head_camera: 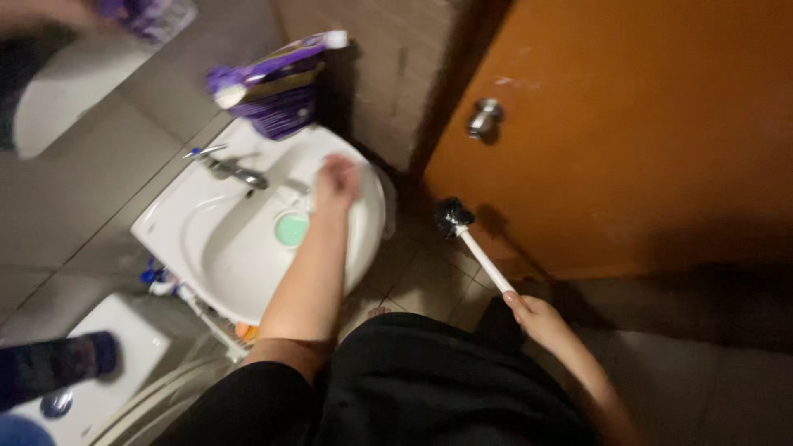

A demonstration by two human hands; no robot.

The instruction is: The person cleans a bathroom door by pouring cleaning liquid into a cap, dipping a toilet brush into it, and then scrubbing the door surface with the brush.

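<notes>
Right hand (537, 315): grips brush (453, 216) handle, head off floor.
Left hand (335, 182): over sink (211, 256) rim, grip unclear.
Progress: brush not yet scrubbing.

We reach our left arm forward and up across the view, bare from the short dark sleeve to the wrist, elbow almost straight. Our left hand (335, 182) is at the far end of it, back of the hand toward us, fingers curled downward; blur hides whether they close on anything. Our right arm runs in from the lower right, bare too, forearm angled up and to the left. Our right hand (535, 314) is held low near our body, fingers wrapped in a closed grip around a thin white handle (486, 261), thumb on top.
</notes>
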